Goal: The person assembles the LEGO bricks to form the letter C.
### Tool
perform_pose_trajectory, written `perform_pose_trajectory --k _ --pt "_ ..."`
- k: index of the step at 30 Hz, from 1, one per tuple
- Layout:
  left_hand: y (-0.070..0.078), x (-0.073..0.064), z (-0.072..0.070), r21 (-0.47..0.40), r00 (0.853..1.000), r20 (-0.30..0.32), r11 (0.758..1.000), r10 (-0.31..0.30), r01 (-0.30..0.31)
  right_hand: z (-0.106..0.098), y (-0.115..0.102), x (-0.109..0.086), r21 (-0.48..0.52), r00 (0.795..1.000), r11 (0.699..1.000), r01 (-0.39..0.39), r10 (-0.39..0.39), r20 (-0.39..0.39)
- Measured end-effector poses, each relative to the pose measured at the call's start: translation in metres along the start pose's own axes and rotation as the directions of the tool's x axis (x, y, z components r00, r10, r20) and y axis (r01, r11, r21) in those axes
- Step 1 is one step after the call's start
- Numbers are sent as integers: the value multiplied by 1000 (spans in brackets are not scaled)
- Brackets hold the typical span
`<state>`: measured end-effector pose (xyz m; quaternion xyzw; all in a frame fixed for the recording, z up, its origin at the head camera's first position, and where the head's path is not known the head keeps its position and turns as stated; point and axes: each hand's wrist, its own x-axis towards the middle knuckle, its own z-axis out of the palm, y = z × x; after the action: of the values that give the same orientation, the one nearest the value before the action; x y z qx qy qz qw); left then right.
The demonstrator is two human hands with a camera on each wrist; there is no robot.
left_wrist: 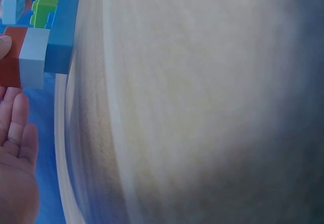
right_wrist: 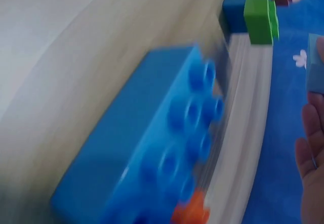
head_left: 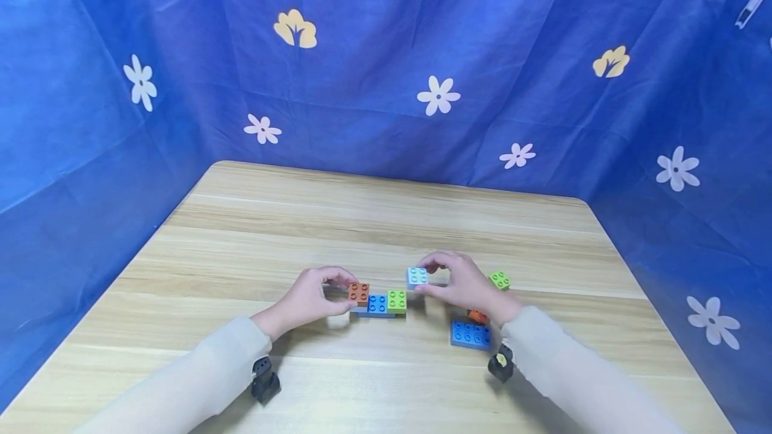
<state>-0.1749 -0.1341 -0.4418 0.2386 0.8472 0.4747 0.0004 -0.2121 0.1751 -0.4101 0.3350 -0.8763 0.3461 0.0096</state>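
My left hand [head_left: 311,295] pinches a reddish-brown building brick [head_left: 358,294] between thumb and fingers. Below that brick is a light blue one [left_wrist: 33,58], stacked on a longer blue brick [left_wrist: 63,36]. A small blue brick [head_left: 377,303] and a lime green brick [head_left: 396,301] also stand on the long base, to the right of the brown one. My right hand [head_left: 461,280] pinches another light blue brick [head_left: 417,277], up and to the right of the green one and apart from the stack. Its studs face up.
By the right forearm lie a blue eight-stud brick [head_left: 470,335], an orange brick [head_left: 478,317] partly hidden by the wrist, and another green brick [head_left: 500,279]. The wooden table [head_left: 374,220] is bordered by a blue patterned cloth [head_left: 362,86] at back and sides.
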Motion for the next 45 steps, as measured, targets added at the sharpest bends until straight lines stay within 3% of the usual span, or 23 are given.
perform_pose_trajectory --k 9,21,36,45 --pt "0 0 -1 -8 1000 1 1000 2 -2 23 -25 21 39 997 996 76 -77 24" --pt "0 0 -2 -8 1000 7 1000 15 -15 48 -46 37 9 982 983 186 -185 -25" --pt "-2 1 -1 11 997 -10 997 74 -73 60 -55 44 -17 988 988 152 -152 2" --pt "-2 1 -2 12 998 -5 998 60 -60 55 -62 47 -25 994 996 90 -89 65"
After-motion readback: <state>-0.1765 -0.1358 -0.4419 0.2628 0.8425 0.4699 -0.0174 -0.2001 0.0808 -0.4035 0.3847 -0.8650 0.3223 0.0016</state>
